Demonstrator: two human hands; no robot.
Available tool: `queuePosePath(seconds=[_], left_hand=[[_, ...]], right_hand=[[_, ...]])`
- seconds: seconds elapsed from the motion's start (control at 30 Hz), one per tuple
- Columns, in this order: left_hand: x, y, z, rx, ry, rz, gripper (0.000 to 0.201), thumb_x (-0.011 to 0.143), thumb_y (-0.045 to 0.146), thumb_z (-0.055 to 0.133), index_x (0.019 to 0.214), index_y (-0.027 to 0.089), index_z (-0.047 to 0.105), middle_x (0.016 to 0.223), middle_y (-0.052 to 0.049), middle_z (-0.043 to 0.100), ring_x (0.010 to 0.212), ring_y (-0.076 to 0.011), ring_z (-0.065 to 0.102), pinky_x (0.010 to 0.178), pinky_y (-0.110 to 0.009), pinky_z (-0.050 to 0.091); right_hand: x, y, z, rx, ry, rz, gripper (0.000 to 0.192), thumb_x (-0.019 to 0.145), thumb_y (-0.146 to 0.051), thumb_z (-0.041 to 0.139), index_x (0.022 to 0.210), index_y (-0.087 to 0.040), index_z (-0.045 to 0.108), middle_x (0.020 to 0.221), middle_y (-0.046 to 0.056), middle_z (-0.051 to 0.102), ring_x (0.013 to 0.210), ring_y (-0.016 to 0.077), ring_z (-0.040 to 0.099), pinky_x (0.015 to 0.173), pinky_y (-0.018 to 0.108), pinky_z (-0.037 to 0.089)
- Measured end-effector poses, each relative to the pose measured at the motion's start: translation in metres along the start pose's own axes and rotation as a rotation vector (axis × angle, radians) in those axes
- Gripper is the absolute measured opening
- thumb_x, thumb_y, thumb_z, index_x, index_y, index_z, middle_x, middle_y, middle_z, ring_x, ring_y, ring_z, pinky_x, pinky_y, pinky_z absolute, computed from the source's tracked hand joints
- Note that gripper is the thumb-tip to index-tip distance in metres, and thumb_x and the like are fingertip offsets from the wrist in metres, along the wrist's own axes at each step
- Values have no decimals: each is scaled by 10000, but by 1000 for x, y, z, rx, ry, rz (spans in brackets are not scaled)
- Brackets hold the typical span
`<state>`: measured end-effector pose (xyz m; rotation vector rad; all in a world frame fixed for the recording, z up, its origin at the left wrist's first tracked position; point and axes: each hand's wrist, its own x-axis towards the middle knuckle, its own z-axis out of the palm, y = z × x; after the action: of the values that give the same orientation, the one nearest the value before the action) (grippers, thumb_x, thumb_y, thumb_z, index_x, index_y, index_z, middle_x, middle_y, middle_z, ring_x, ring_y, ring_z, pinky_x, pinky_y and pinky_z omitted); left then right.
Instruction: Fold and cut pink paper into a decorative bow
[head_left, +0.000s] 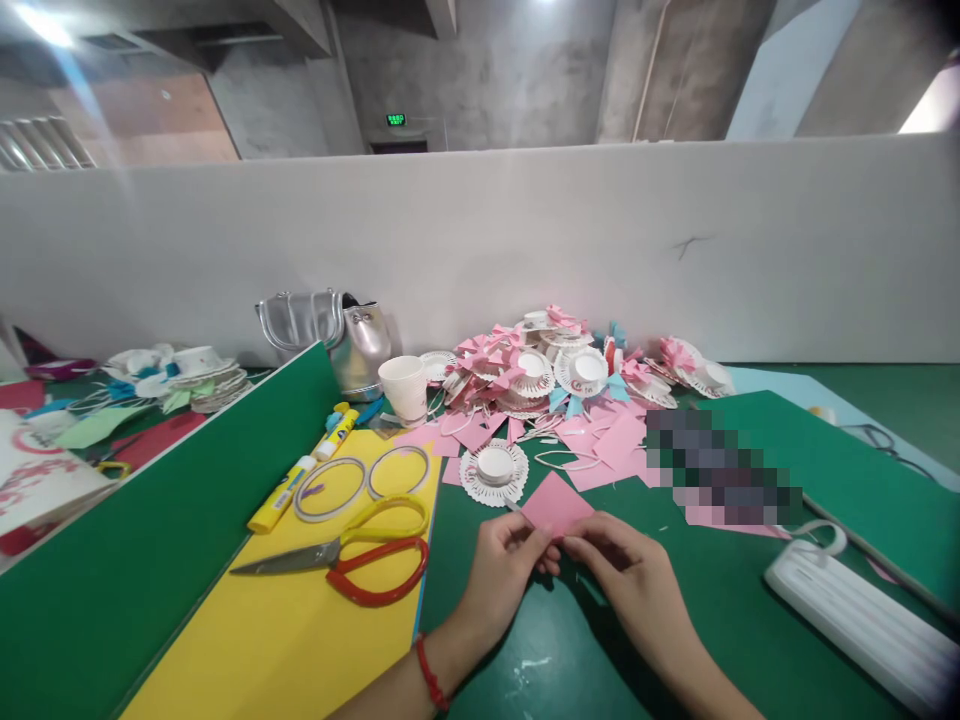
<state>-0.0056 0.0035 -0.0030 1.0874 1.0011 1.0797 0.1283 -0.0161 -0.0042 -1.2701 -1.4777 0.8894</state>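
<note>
A pink paper square (556, 504) lies on the green table (660, 640), tilted like a diamond. My left hand (504, 572) and my right hand (628, 572) both pinch its near corner, fingertips almost meeting. A red string circles my left wrist. Just beyond the square sits a white paper-cup hat (494, 472) with a fringed brim. Loose pink squares (609, 445) lie behind it, and a pile of finished hats with pink and blue bows (555, 365) rests against the white partition.
On a yellow sheet (300, 620) to the left lie red-and-yellow scissors (360, 555), two tape rings (330, 488), and a glue stick (283, 494). A white paper cup (405, 388) and silver bag (330, 335) stand behind. A white power strip (862, 615) lies at right.
</note>
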Motion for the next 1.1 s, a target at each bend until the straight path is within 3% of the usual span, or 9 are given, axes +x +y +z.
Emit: queuePosePath(seconds=[0.47, 1.1], left_hand=[[-2, 3, -1, 53, -50, 13, 209, 662, 264, 624, 526, 106, 618, 491, -24, 595, 446, -112, 524, 482, -218, 407], [-6, 5, 1, 121, -66, 65, 211, 688, 274, 618, 564, 104, 637, 520, -27, 610, 486, -122, 558, 505, -207, 425]], right_hand=[[2, -6, 0, 222, 20, 148, 137, 649, -280, 655, 582, -163, 630, 558, 31, 667, 538, 164, 614, 520, 241, 485], [-1, -5, 5, 278, 126, 203, 141, 616, -265, 674, 566, -143, 624, 537, 30, 634, 531, 154, 586, 519, 242, 462]])
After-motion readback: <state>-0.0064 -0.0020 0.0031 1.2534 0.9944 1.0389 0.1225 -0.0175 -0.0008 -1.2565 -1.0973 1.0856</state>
